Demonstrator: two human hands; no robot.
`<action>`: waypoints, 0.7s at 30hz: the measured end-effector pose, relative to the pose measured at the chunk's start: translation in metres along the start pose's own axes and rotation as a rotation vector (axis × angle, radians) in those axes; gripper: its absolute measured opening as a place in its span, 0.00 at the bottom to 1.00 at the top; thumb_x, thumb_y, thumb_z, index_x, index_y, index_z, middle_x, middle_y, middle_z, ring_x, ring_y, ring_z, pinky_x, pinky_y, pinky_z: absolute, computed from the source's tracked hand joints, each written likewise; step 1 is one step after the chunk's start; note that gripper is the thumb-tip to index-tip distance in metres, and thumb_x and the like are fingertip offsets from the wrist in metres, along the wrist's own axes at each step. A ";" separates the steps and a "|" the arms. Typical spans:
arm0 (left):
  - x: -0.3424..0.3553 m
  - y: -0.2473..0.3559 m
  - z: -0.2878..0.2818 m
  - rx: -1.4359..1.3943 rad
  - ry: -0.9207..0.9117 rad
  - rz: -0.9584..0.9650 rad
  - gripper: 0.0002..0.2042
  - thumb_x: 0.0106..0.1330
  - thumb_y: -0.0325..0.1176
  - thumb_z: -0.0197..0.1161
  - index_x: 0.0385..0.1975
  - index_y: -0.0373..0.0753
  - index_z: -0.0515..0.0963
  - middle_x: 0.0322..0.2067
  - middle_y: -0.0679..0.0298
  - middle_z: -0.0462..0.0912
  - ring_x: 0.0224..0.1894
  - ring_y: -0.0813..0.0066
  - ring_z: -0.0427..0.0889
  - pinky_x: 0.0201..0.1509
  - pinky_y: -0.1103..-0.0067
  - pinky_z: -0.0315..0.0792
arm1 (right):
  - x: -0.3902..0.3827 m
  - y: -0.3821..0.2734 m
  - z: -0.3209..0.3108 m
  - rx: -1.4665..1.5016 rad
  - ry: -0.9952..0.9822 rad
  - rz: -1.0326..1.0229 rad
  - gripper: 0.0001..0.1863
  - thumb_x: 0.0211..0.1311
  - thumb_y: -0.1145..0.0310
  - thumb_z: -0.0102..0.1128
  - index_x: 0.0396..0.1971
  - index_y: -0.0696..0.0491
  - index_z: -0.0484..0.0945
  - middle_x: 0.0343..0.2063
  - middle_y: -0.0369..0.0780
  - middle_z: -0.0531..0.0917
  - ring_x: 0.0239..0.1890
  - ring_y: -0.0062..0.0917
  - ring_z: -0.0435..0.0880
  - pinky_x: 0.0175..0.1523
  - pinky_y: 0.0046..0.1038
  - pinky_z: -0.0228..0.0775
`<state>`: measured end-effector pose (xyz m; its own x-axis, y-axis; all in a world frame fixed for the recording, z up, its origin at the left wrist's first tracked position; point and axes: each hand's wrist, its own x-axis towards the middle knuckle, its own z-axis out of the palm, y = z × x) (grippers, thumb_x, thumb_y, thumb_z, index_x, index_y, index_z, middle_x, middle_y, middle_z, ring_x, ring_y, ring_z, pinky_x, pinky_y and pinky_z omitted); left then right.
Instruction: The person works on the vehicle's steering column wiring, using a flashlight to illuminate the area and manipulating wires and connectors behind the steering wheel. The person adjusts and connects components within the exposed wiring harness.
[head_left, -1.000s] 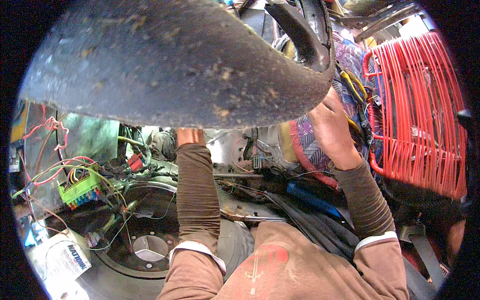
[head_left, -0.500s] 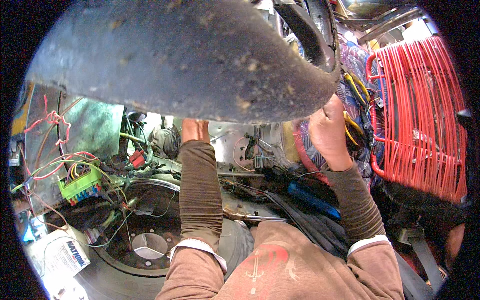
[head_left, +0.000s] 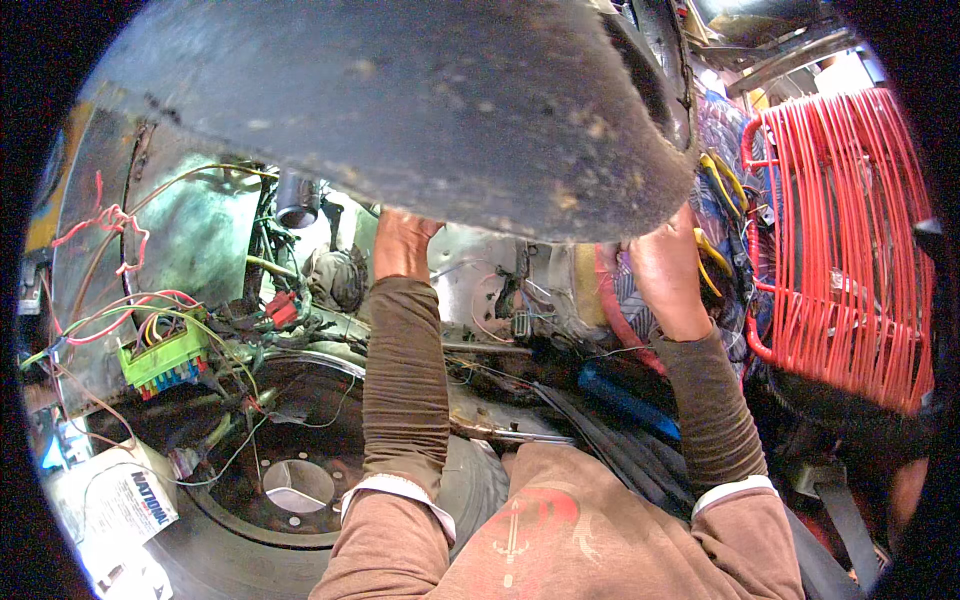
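A large dark, scuffed, curved panel [head_left: 400,110] hangs tilted across the upper view, close in front of me. My right hand [head_left: 668,270] is closed on its lower right corner, with the fingertips hidden behind it. Under the lower edge, left of the middle, my left hand [head_left: 405,243] reaches up to the panel. The thumb shows bent at that edge, while the other fingers are out of sight behind it. At the panel's upper right lies a black curved rim or opening, partly covered.
A green fuse box [head_left: 165,355] dangles on loose wires at left, above a wheel [head_left: 300,485] and a white box [head_left: 120,505]. Red connector [head_left: 281,308] and bare metal are near my left arm. Yellow-handled pliers [head_left: 712,265] and a red corded chair [head_left: 840,240] stand right.
The panel's left end has risen and the panel has shifted right, showing more of my left hand and a dark cylinder behind it. Both hands remain at the panel. The view has shifted slightly.
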<state>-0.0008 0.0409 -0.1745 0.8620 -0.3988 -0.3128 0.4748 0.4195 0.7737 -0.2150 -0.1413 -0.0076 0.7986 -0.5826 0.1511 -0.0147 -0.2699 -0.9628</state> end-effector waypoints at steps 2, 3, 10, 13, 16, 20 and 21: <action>-0.002 -0.001 -0.003 -0.003 -0.005 -0.002 0.21 0.67 0.44 0.66 0.54 0.39 0.73 0.40 0.60 0.83 0.35 0.68 0.85 0.32 0.73 0.86 | 0.000 0.001 0.000 0.075 -0.034 -0.051 0.15 0.75 0.70 0.47 0.56 0.57 0.74 0.34 0.33 0.79 0.32 0.14 0.76 0.39 0.21 0.72; -0.004 -0.002 -0.004 -0.004 -0.009 -0.007 0.21 0.67 0.44 0.66 0.54 0.39 0.73 0.40 0.60 0.83 0.35 0.68 0.85 0.32 0.73 0.86 | 0.000 0.000 -0.001 0.079 -0.062 -0.067 0.15 0.74 0.70 0.47 0.56 0.57 0.74 0.34 0.33 0.79 0.32 0.14 0.76 0.39 0.21 0.72; -0.014 0.008 0.015 -0.048 0.012 -0.004 0.21 0.68 0.42 0.66 0.54 0.37 0.72 0.40 0.60 0.83 0.34 0.70 0.85 0.32 0.74 0.87 | -0.004 -0.003 -0.007 -0.058 -0.041 0.104 0.16 0.71 0.73 0.49 0.55 0.57 0.73 0.38 0.35 0.82 0.34 0.16 0.78 0.42 0.22 0.73; -0.016 0.015 0.026 -0.154 0.030 -0.013 0.20 0.70 0.39 0.66 0.55 0.36 0.71 0.40 0.60 0.82 0.34 0.71 0.85 0.33 0.75 0.86 | -0.001 -0.002 0.001 -0.097 -0.018 -0.158 0.11 0.73 0.71 0.48 0.50 0.57 0.75 0.34 0.35 0.82 0.34 0.19 0.79 0.42 0.25 0.74; -0.022 0.022 0.018 -0.271 -0.238 -0.004 0.18 0.71 0.37 0.65 0.54 0.35 0.71 0.41 0.59 0.81 0.36 0.70 0.84 0.36 0.73 0.86 | -0.003 -0.003 -0.001 -0.145 -0.045 -0.311 0.11 0.75 0.70 0.47 0.48 0.56 0.75 0.33 0.35 0.82 0.36 0.21 0.79 0.44 0.27 0.74; -0.008 0.018 0.013 -0.246 -0.248 -0.014 0.15 0.70 0.34 0.64 0.52 0.35 0.72 0.41 0.60 0.80 0.38 0.68 0.83 0.38 0.72 0.84 | -0.007 -0.003 -0.007 -0.106 -0.043 0.176 0.15 0.70 0.74 0.49 0.54 0.57 0.74 0.40 0.36 0.82 0.40 0.20 0.79 0.48 0.25 0.72; -0.003 0.015 0.014 -0.230 -0.189 -0.021 0.15 0.70 0.33 0.64 0.51 0.35 0.73 0.41 0.60 0.80 0.39 0.68 0.83 0.38 0.72 0.83 | -0.007 -0.003 -0.008 -0.131 -0.049 0.167 0.17 0.69 0.75 0.49 0.56 0.57 0.74 0.42 0.36 0.82 0.41 0.19 0.78 0.49 0.24 0.72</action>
<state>0.0013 0.0373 -0.1543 0.8135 -0.5451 -0.2030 0.5387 0.5745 0.6162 -0.2255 -0.1424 -0.0044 0.8066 -0.5907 -0.0218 -0.2244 -0.2719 -0.9358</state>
